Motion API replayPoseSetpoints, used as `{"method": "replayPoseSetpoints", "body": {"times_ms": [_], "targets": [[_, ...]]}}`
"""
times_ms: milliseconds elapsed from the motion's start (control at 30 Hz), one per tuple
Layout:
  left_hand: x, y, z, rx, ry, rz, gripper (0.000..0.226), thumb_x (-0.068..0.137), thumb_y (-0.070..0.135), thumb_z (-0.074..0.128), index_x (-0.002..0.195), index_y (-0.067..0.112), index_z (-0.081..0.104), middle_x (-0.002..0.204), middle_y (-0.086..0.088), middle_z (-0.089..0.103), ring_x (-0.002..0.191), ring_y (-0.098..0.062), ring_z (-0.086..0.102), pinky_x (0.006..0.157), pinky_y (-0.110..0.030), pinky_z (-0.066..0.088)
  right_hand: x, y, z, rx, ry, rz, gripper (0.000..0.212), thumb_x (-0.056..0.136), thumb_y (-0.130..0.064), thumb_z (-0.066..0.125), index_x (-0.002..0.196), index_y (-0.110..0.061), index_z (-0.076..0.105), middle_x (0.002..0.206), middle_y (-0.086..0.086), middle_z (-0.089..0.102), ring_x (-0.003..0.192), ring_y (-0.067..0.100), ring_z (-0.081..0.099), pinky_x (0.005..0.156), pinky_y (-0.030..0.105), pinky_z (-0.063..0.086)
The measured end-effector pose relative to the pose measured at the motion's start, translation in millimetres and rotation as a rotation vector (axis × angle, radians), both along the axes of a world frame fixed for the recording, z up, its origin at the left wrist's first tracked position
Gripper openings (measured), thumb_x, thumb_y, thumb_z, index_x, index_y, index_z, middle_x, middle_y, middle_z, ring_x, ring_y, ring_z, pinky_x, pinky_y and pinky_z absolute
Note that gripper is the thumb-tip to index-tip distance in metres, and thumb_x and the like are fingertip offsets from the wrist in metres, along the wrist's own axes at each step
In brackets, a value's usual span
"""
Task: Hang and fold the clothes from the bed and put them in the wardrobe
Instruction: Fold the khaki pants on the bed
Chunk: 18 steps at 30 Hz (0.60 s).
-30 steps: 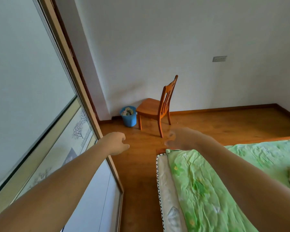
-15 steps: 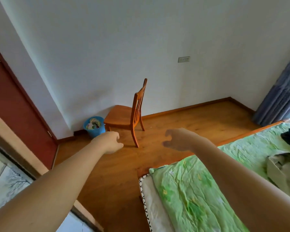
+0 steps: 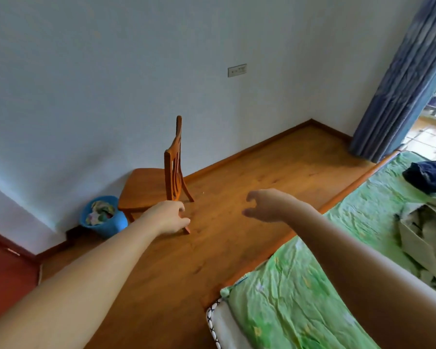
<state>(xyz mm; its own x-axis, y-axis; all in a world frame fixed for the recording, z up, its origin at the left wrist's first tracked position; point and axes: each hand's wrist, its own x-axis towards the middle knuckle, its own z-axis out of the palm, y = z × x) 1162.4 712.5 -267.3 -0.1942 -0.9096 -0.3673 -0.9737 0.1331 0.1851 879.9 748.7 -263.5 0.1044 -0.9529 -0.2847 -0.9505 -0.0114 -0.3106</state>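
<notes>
The khaki garment (image 3: 423, 238) and the navy garment (image 3: 428, 176) (both on the bed (image 3: 300, 298)) run off the right edge; the left hand (image 3: 166, 217) hides a leg of the chair (image 3: 146, 187). What fills the bin (image 3: 116, 225) is blurred.

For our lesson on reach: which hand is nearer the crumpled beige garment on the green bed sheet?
Right. The right hand hangs just off the green-sheeted bed, left of the crumpled beige garment; the left hand is farther left, near the brown wooden chair.
</notes>
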Motion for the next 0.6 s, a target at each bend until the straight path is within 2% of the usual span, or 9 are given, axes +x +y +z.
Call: {"method": "replayPoseSetpoints", "body": {"times_ms": [133,300,600], "targets": [[3.3,-62.9,-1.9,0.016,0.004,-0.054,0.050,0.093,0.049,0.061,0.138,0.027,0.055,0.141,0.000,0.056,0.121,-0.020,0.058,0.095,-0.038,0.055,11.6,-52.7,-1.1,0.013,-0.012,-0.009,0.056,0.094,-0.055,0.060,0.140,-0.025,0.052,0.136,0.003,0.061,0.118,0.024,0.061,0.085,0.033,0.050],[4.0,-152.0,-13.3,0.002,0.002,-0.132,0.052,0.093,0.049,0.061,0.139,0.026,0.054,0.137,-0.001,0.059,0.110,-0.016,0.061,0.088,-0.031,0.056,17.6,-111.6,-11.8,0.038,-0.018,-0.093,0.057,0.095,-0.054,0.060,0.142,-0.023,0.050,0.137,0.003,0.061,0.117,0.023,0.061,0.090,0.035,0.053],[7.8,-334.0,-47.7,0.016,0.016,-0.417,0.053,0.095,0.051,0.058,0.142,0.029,0.051,0.145,-0.001,0.054,0.122,-0.019,0.059,0.084,-0.027,0.053,40.1,-238.2,-55.9,0.078,-0.016,-0.408,0.060,0.093,-0.058,0.060,0.142,-0.026,0.050,0.133,0.003,0.062,0.115,0.025,0.062,0.085,0.034,0.053]]}}
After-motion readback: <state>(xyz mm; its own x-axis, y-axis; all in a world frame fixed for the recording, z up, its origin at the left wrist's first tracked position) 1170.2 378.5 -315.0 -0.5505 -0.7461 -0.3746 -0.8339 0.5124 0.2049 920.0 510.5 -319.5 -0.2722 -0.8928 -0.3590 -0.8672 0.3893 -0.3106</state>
